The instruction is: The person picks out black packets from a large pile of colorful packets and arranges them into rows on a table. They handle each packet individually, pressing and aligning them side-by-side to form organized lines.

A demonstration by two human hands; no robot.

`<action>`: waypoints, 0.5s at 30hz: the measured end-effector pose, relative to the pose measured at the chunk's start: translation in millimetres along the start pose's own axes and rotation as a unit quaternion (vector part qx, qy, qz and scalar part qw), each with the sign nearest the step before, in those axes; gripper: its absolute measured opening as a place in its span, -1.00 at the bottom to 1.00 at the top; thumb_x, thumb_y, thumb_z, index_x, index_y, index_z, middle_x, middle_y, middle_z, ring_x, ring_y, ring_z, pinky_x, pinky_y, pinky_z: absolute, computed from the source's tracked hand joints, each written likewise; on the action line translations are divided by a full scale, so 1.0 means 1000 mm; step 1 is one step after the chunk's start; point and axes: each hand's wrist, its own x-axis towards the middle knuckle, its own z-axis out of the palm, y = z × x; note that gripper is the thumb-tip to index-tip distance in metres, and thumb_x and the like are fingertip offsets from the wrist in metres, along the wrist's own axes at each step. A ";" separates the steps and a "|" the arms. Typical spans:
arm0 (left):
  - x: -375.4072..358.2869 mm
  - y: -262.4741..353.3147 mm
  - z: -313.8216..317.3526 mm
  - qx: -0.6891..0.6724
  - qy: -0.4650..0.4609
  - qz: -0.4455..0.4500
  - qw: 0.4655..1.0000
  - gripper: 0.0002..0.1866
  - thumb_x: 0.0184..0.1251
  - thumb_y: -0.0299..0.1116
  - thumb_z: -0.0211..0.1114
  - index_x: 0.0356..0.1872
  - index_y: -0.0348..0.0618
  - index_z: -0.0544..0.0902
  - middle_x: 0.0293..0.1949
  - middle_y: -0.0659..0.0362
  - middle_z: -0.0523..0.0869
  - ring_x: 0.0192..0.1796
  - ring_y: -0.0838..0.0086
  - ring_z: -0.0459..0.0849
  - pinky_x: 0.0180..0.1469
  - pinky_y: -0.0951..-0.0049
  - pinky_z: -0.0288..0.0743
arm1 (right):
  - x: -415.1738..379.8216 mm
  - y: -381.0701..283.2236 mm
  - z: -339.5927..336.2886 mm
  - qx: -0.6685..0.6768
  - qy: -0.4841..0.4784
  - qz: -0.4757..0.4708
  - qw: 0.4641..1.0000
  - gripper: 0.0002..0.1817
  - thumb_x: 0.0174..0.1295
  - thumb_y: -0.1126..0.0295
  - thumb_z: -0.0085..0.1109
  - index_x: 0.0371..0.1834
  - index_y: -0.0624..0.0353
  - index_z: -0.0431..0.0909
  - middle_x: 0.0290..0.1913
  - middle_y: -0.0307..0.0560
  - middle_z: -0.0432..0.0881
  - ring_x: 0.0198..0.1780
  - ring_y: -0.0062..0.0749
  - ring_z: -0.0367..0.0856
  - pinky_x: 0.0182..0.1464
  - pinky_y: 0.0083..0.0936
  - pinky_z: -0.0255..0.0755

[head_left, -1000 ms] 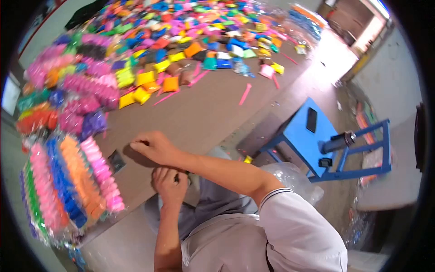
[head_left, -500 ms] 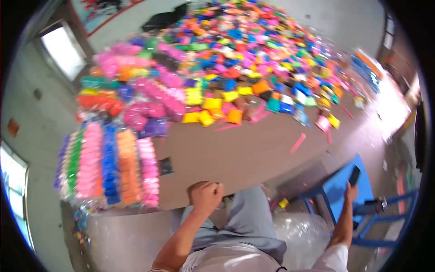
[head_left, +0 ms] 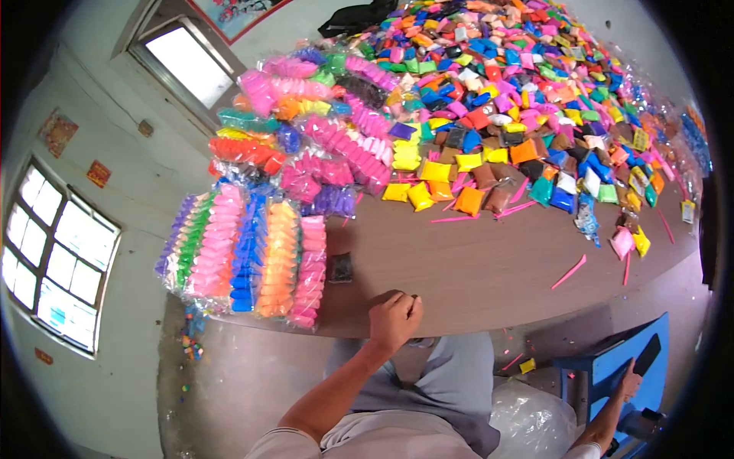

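Observation:
My left hand (head_left: 395, 319) is closed in a fist at the near edge of the brown table (head_left: 466, 256). Whatever its curled fingers hold, if anything, is hidden. Down on the right, my right hand (head_left: 629, 382) reaches over a blue chair (head_left: 612, 366), a finger stretched against the edge of a flat black phone-like object (head_left: 649, 354) on the seat. A small dark packet (head_left: 341, 268) lies on the table, left of my fist. Beside it are long clear bags of pink packets (head_left: 309, 268), blue packets (head_left: 248, 256) and other coloured packets in rows.
A large heap of loose coloured packets (head_left: 489, 92) covers the far side of the table. Pink strips (head_left: 569, 271) lie near its right part. A clear plastic bag (head_left: 531, 417) is on the floor by my legs, with a yellow packet (head_left: 527, 366) close by.
The view has swung left, so the table and bags appear further right. My right hand has moved from the black object's end to beside it on the seat. My left fist stays at the table edge.

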 end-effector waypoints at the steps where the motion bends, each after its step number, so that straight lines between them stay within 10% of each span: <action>1: -0.001 0.000 0.001 0.011 -0.002 -0.002 1.000 -0.70 0.24 -0.35 0.36 -0.63 -0.17 0.48 -0.59 0.10 0.54 -0.56 0.13 0.54 -0.53 0.18 0.38 | -0.004 -0.003 -0.007 0.003 0.005 -0.002 1.000 0.17 -0.09 -0.69 0.04 0.20 0.28 0.51 0.31 0.28 0.50 0.35 0.36 0.39 0.28 0.35 0.24; 15: -0.003 0.000 0.004 0.080 -0.046 -0.017 0.996 -0.71 0.33 -0.25 0.29 -0.57 -0.12 0.55 -0.51 0.13 0.60 -0.51 0.10 0.63 -0.47 0.13 0.51 | 0.066 0.010 -0.010 0.028 -0.086 -0.093 0.992 0.09 -0.08 -0.60 0.14 0.20 0.21 0.58 0.18 0.26 0.62 0.25 0.23 0.53 0.32 0.04 0.32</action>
